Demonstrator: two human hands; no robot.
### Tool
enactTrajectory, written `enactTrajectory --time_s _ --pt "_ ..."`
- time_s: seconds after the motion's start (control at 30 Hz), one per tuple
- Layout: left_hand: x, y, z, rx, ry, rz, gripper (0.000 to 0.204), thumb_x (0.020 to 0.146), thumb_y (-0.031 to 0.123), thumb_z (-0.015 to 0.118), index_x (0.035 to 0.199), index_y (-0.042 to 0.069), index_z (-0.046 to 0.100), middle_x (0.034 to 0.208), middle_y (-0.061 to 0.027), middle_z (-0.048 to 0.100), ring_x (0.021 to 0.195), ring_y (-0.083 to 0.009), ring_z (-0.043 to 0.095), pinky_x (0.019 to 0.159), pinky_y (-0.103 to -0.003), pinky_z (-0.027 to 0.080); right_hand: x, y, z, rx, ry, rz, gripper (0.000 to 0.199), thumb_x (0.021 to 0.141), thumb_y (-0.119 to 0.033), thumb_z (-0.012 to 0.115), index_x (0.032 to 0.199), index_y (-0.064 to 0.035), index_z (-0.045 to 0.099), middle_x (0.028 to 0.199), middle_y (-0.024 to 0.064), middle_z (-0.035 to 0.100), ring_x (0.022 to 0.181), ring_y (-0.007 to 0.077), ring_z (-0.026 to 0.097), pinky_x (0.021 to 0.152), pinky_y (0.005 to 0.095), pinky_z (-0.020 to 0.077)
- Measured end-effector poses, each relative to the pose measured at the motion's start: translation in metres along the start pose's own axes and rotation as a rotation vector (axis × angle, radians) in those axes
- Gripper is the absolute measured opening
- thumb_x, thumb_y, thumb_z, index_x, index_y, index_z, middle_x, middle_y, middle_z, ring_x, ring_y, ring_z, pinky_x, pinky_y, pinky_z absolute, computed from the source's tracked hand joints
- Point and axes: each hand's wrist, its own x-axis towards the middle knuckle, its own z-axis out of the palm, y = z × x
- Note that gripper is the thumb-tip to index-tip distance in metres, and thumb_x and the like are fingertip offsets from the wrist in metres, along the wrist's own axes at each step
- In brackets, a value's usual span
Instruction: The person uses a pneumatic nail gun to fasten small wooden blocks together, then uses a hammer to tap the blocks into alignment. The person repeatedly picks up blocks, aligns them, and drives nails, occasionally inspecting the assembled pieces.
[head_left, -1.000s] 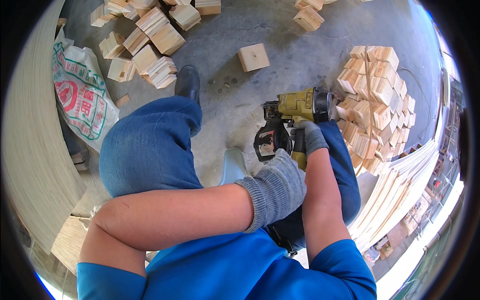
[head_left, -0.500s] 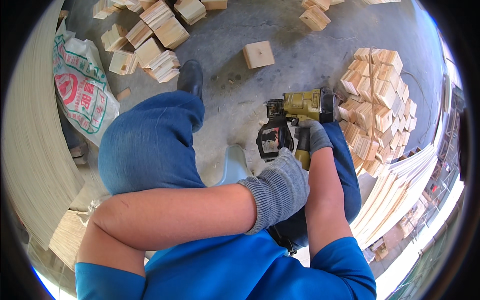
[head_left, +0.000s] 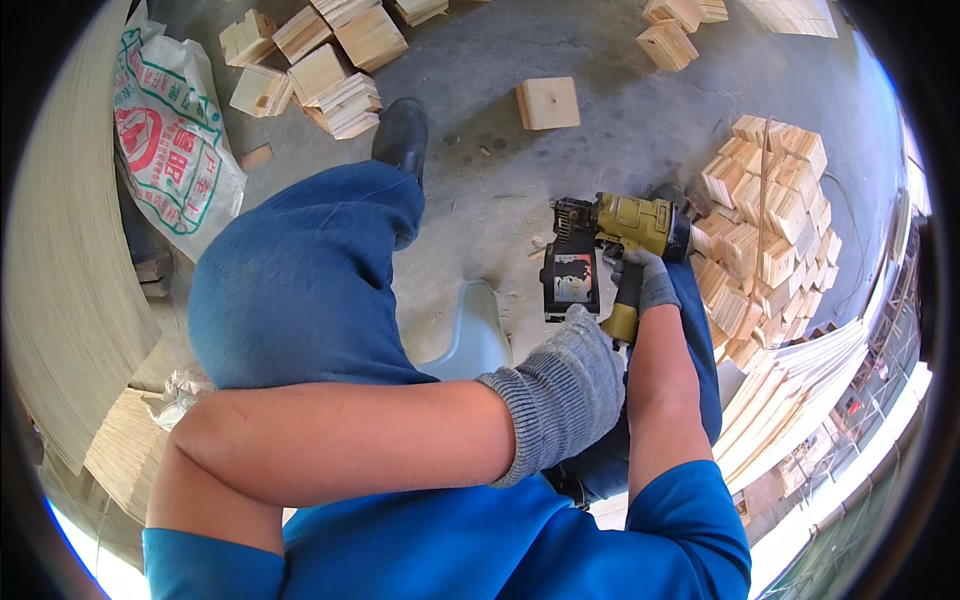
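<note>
My right hand [head_left: 655, 280], in a grey knit glove, grips the handle of a yellow-and-black coil nail gun [head_left: 632, 222]. The gun lies sideways above my right thigh, its black nose to the left and its round cap to the right. Below the nose hangs the black nail magazine [head_left: 572, 282] with a picture label. My left hand [head_left: 575, 375], also gloved in grey, is closed just below the magazine, beside the handle's lower end. Its curled fingers are mostly hidden, so what they hold does not show.
A pile of wooden blocks [head_left: 765, 215] stands at right, with stacked thin sheets [head_left: 800, 385] nearer me. One block [head_left: 548, 103] lies ahead on the concrete floor; more blocks [head_left: 320, 75] are at upper left. A printed white sack [head_left: 180, 140] leans by large boards [head_left: 70, 250]. I sit on a pale blue stool [head_left: 472, 330].
The nail gun has turned slightly clockwise, and its magazine now faces me more squarely. My hands stay at the gun. The whole view has shifted a little.
</note>
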Motion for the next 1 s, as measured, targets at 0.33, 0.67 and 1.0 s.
enactTrajectory --time_s 0.33,0.67,1.0 --pt "-0.010 -0.003 -0.009 -0.077 -0.078 0.016 0.036 0.096 0.024 0.066 0.127 0.004 0.068 0.123 -0.0190 0.067 0.115 -0.0364 0.066 0.108 -0.062 0.045 -0.002 -0.003 0.002 0.022 -0.014 -0.028 0.028 0.085 -0.013 0.071 0.110 -0.0017 0.067 0.083 0.0126 0.070 0.067 0.0262 0.069 0.060 0.0409 0.0645" --pt "-0.013 -0.006 -0.027 -0.135 -0.290 0.013 0.046 0.100 0.026 0.065 0.142 0.009 0.060 0.144 -0.0211 0.058 0.133 -0.0369 0.058 0.118 -0.061 0.038 -0.013 -0.015 0.017 -0.031 0.027 0.011 0.028 0.088 -0.013 0.068 0.114 -0.0013 0.066 0.085 0.0132 0.072 0.068 0.0259 0.070 0.062 0.0408 0.0645" --pt "0.001 -0.004 0.005 0.032 0.094 0.019 0.025 0.092 0.017 0.066 0.112 0.003 0.073 0.102 -0.0155 0.071 0.097 -0.0301 0.070 0.090 -0.050 0.053 -0.026 -0.025 0.039 -0.100 -0.035 -0.057 0.022 0.084 -0.008 0.073 0.103 0.0013 0.070 0.082 0.0140 0.073 0.063 0.0259 0.069 0.058 0.0408 0.0601"
